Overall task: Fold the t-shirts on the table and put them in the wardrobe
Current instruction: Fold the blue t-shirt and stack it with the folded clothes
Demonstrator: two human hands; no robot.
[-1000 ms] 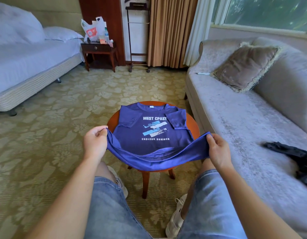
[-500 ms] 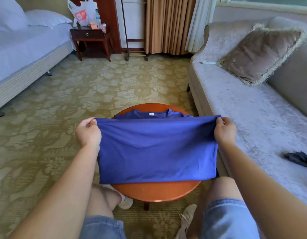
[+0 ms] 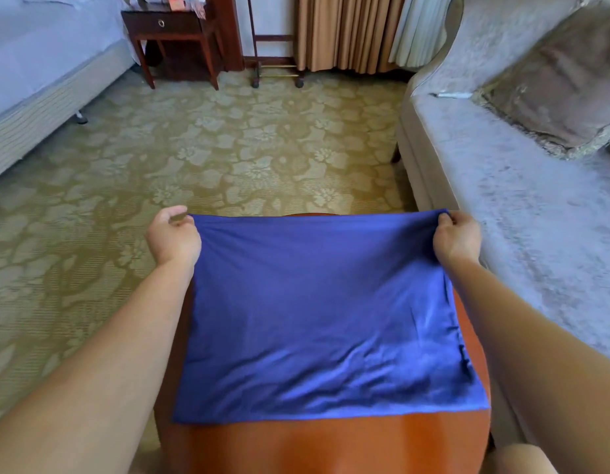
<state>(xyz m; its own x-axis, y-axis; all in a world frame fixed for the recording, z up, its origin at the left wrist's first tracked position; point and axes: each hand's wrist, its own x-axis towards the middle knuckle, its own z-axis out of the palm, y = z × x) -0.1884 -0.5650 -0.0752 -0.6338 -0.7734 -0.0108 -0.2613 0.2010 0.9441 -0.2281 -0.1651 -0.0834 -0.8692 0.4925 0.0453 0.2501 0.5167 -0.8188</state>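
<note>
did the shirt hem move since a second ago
Yes, the left hand and right hand carried the hem from the near edge of the table to its far edge, covering the print.

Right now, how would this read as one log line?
left hand: pinches t-shirt corner | right hand: pinches other corner | t-shirt: spread on table

Single head-worn view, looking forward and down, close over the table (image 3: pixel 331 443), wide-angle

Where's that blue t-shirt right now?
In the head view the blue t-shirt lies centre frame on the round wooden table, its far corners pinched by the left hand and right hand, sofa on its right.
</note>
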